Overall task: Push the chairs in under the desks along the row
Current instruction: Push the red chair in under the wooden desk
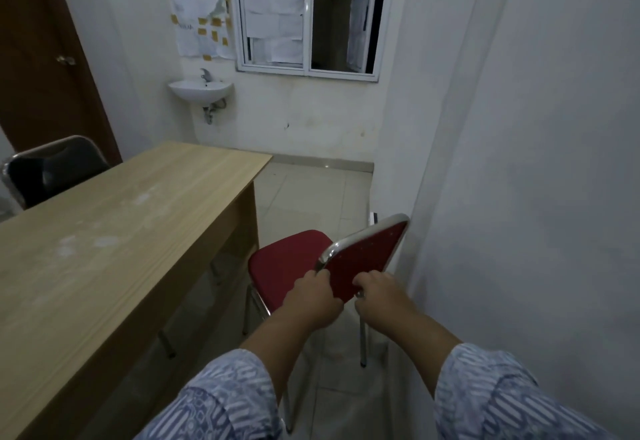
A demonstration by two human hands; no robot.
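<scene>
A red padded chair (287, 259) with a chrome frame stands on the tiled floor, right of the long wooden desk (114, 231). Its seat edge sits close to the desk's side, and its backrest (367, 256) faces me, tilted. My left hand (313, 301) grips the left side of the backrest frame. My right hand (381, 297) grips the frame's lower right side. Both forearms wear blue patterned sleeves. A black chair (52, 169) stands at the far left side of the desk, partly hidden by the desktop.
A white wall (519, 197) runs close along the right of the red chair. A wall-mounted sink (201, 91) and a window (308, 13) are on the far wall, with a brown door (38, 58) at the left. Tiled floor (311, 197) stretches ahead.
</scene>
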